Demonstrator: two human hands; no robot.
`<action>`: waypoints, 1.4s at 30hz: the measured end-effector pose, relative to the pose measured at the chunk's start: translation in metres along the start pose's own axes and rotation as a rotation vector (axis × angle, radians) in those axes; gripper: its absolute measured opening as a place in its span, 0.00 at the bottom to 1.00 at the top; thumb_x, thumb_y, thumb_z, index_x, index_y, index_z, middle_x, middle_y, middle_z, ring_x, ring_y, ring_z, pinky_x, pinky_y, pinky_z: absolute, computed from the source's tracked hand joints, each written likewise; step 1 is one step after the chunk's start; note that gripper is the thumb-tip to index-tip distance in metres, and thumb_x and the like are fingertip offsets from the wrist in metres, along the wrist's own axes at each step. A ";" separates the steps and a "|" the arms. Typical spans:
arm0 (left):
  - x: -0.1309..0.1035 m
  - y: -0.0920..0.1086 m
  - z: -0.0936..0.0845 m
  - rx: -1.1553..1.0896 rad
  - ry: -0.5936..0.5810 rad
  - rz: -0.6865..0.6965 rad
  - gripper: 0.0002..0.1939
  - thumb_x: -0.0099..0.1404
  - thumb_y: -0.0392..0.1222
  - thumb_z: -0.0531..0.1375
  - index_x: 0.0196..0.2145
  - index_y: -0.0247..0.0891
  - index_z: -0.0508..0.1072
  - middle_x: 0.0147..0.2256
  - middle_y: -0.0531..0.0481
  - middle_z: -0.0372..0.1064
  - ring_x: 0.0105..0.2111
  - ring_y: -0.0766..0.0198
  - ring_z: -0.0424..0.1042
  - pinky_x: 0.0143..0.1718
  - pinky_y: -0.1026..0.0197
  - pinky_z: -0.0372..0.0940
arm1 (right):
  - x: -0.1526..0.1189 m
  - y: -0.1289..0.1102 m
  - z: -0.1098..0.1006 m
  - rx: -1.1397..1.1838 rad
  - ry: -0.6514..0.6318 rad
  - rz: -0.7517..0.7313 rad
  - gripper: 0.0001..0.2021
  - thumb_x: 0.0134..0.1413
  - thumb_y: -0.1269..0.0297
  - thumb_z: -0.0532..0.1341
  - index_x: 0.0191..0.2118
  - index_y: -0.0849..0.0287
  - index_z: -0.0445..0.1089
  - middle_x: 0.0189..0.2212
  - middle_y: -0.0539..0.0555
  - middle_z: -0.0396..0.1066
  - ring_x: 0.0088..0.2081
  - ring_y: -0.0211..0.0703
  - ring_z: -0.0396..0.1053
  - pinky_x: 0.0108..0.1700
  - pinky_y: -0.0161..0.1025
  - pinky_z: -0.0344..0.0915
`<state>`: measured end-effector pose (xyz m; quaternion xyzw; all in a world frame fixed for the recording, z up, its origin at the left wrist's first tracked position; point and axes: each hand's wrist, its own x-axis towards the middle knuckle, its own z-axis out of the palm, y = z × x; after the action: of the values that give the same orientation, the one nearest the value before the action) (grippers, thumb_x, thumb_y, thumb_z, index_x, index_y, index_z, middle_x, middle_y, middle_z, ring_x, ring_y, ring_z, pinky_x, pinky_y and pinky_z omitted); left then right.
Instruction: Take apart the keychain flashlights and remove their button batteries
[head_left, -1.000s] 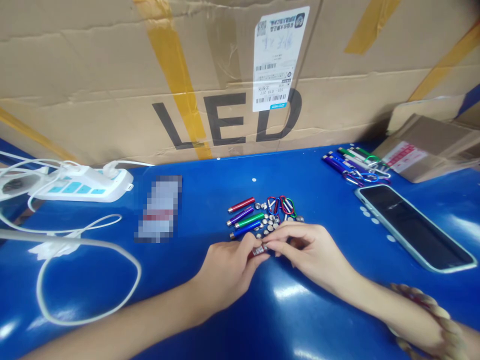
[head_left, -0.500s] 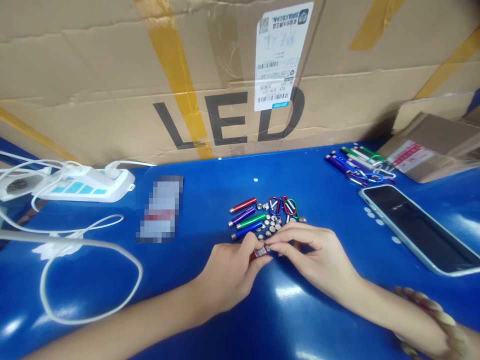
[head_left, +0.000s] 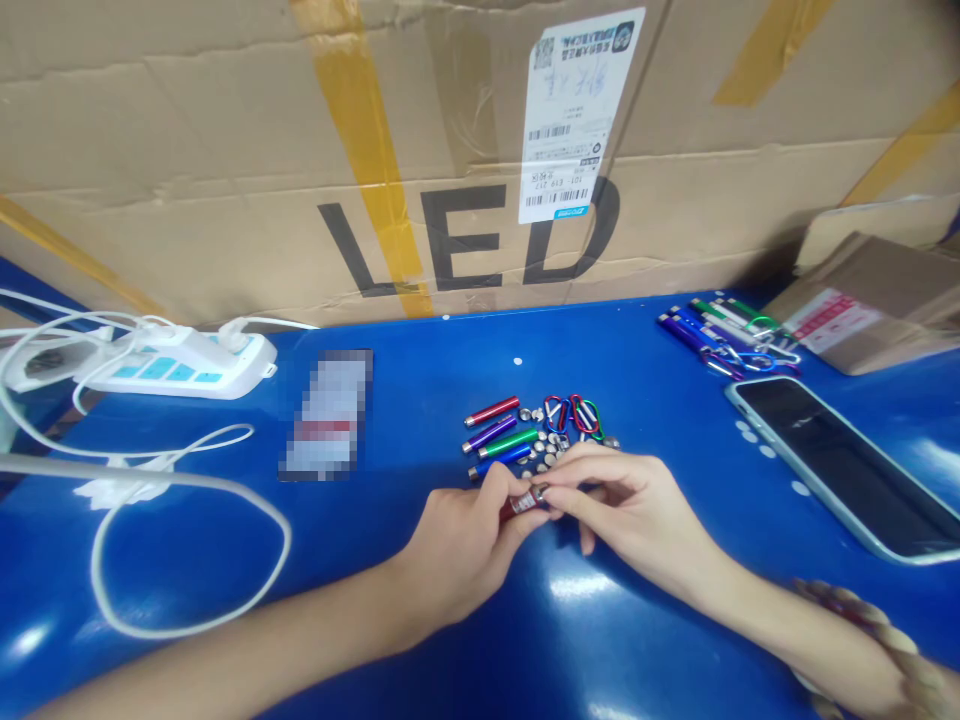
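My left hand (head_left: 469,545) is closed around a short red flashlight tube (head_left: 520,503) with a pale printed label, leaving its right end sticking out. Against that silver end, the thumb and index finger of my right hand (head_left: 637,505) are pinched; whether they hold a separate cap is hidden. Just beyond the hands lie a red tube (head_left: 492,411), a purple tube (head_left: 489,435), a green tube (head_left: 509,443) and a blue tube (head_left: 501,462). Several small silver caps or button cells (head_left: 551,449) are scattered beside them, near red, blue and green carabiner clips (head_left: 586,416).
A large cardboard box (head_left: 247,190) stands along the back of the blue table (head_left: 420,400). At left are a white power strip (head_left: 195,368), cables (head_left: 289,545) and a pixelated flat item (head_left: 330,415). Right: a phone (head_left: 855,465), tubes with carabiners (head_left: 724,335), a smaller box (head_left: 877,300).
The whole view has shifted slightly. My right fingers have changed their curl at the tube's end, with a lower finger now showing beneath. My left hand keeps its hold on the tube.
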<state>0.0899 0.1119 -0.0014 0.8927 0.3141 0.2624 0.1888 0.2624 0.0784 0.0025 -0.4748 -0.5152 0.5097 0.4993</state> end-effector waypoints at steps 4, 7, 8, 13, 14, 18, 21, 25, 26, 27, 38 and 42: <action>0.001 0.000 -0.001 -0.049 -0.046 -0.014 0.13 0.73 0.47 0.41 0.31 0.42 0.54 0.16 0.61 0.59 0.11 0.68 0.59 0.15 0.68 0.52 | 0.000 -0.002 0.003 -0.035 0.059 -0.050 0.03 0.48 0.68 0.66 0.27 0.60 0.78 0.27 0.54 0.72 0.20 0.32 0.67 0.15 0.25 0.67; 0.002 0.000 -0.002 -0.087 -0.070 -0.036 0.11 0.72 0.45 0.43 0.31 0.42 0.53 0.16 0.62 0.56 0.11 0.68 0.58 0.15 0.68 0.51 | 0.001 -0.001 0.004 -0.075 0.059 -0.065 0.04 0.49 0.69 0.65 0.27 0.61 0.78 0.27 0.54 0.71 0.19 0.31 0.66 0.15 0.25 0.67; 0.002 0.000 -0.002 -0.099 -0.076 -0.042 0.11 0.72 0.44 0.43 0.30 0.42 0.53 0.16 0.62 0.56 0.11 0.68 0.57 0.15 0.68 0.50 | 0.001 -0.001 0.003 -0.085 0.060 -0.072 0.04 0.49 0.69 0.65 0.28 0.61 0.78 0.27 0.54 0.71 0.19 0.31 0.66 0.14 0.25 0.67; 0.003 0.000 -0.005 -0.161 -0.127 -0.071 0.09 0.70 0.41 0.45 0.30 0.42 0.54 0.17 0.61 0.59 0.13 0.68 0.59 0.17 0.67 0.52 | -0.003 -0.001 0.000 -0.157 0.043 -0.179 0.05 0.51 0.71 0.63 0.30 0.59 0.77 0.28 0.53 0.71 0.21 0.33 0.68 0.15 0.27 0.68; 0.003 0.000 -0.005 -0.174 -0.133 -0.074 0.09 0.70 0.41 0.45 0.30 0.42 0.54 0.18 0.60 0.60 0.13 0.68 0.59 0.18 0.67 0.52 | -0.003 -0.001 -0.001 -0.173 0.034 -0.199 0.05 0.52 0.71 0.63 0.30 0.58 0.77 0.29 0.53 0.71 0.21 0.33 0.68 0.15 0.27 0.68; 0.002 -0.004 -0.001 -0.224 -0.061 -0.144 0.06 0.68 0.42 0.51 0.33 0.40 0.60 0.21 0.58 0.66 0.16 0.68 0.63 0.20 0.68 0.55 | 0.001 0.001 -0.007 -0.211 0.055 -0.227 0.05 0.53 0.69 0.63 0.31 0.58 0.77 0.30 0.53 0.72 0.21 0.33 0.68 0.16 0.29 0.69; 0.002 -0.007 0.002 -0.239 0.050 -0.263 0.04 0.65 0.42 0.57 0.35 0.40 0.65 0.27 0.55 0.71 0.24 0.66 0.70 0.27 0.66 0.62 | 0.007 0.001 -0.013 -0.227 0.157 -0.235 0.04 0.51 0.66 0.64 0.31 0.57 0.77 0.30 0.53 0.72 0.21 0.33 0.68 0.16 0.28 0.69; 0.004 -0.008 0.002 -0.117 0.076 -0.228 0.03 0.64 0.39 0.59 0.37 0.40 0.70 0.32 0.52 0.71 0.34 0.61 0.69 0.36 0.61 0.64 | 0.011 -0.001 -0.021 -0.270 0.224 -0.212 0.05 0.51 0.63 0.65 0.32 0.56 0.77 0.30 0.53 0.71 0.21 0.32 0.67 0.16 0.28 0.68; 0.005 -0.008 0.001 -0.072 0.065 -0.196 0.03 0.65 0.39 0.58 0.37 0.40 0.71 0.32 0.51 0.70 0.34 0.61 0.67 0.36 0.60 0.63 | 0.011 -0.001 -0.022 -0.282 0.222 -0.205 0.05 0.51 0.64 0.64 0.33 0.56 0.77 0.31 0.53 0.71 0.21 0.32 0.66 0.16 0.28 0.68; 0.006 -0.008 0.000 -0.025 0.058 -0.164 0.04 0.66 0.38 0.57 0.38 0.40 0.71 0.32 0.51 0.69 0.34 0.60 0.66 0.36 0.59 0.63 | 0.011 -0.001 -0.023 -0.295 0.215 -0.202 0.05 0.52 0.64 0.64 0.33 0.56 0.77 0.31 0.53 0.71 0.21 0.33 0.67 0.17 0.28 0.68; 0.002 -0.011 0.002 0.103 0.047 -0.031 0.19 0.69 0.31 0.46 0.53 0.44 0.65 0.36 0.50 0.62 0.30 0.65 0.67 0.32 0.61 0.64 | 0.007 0.000 -0.020 -0.475 0.131 -0.320 0.05 0.53 0.65 0.63 0.32 0.58 0.77 0.30 0.54 0.74 0.28 0.39 0.71 0.20 0.32 0.66; 0.002 -0.005 0.000 0.105 0.033 -0.091 0.17 0.69 0.39 0.51 0.55 0.41 0.61 0.39 0.49 0.62 0.35 0.61 0.69 0.36 0.57 0.66 | 0.008 0.001 -0.021 -0.519 0.110 -0.350 0.05 0.53 0.66 0.63 0.33 0.58 0.77 0.30 0.54 0.75 0.30 0.40 0.71 0.22 0.32 0.65</action>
<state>0.0889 0.1174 -0.0033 0.8817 0.3709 0.2512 0.1482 0.2824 0.0877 0.0013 -0.5172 -0.6744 0.2412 0.4686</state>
